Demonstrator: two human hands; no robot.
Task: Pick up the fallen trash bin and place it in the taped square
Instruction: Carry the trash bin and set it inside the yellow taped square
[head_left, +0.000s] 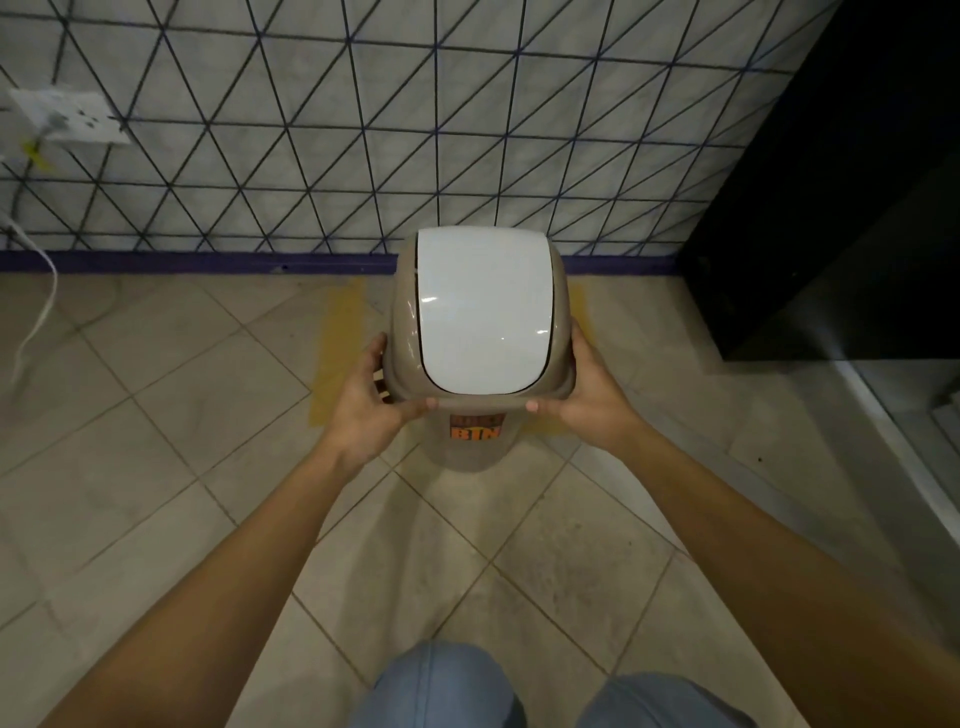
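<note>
Taupe plastic trash bin (470, 452) with its white swing lid (483, 312) is held upright, gripped at the rim from both sides: the left hand (371, 405) is clamped on the left edge, the right hand (587, 400) on the right edge. It is carried over the square of yellow tape (337, 343) on the beige tiled floor (156, 467), close to the triangle-patterned wall (363, 130). Whether its base touches the floor cannot be told. An orange label (475, 428) is seen on its front.
</note>
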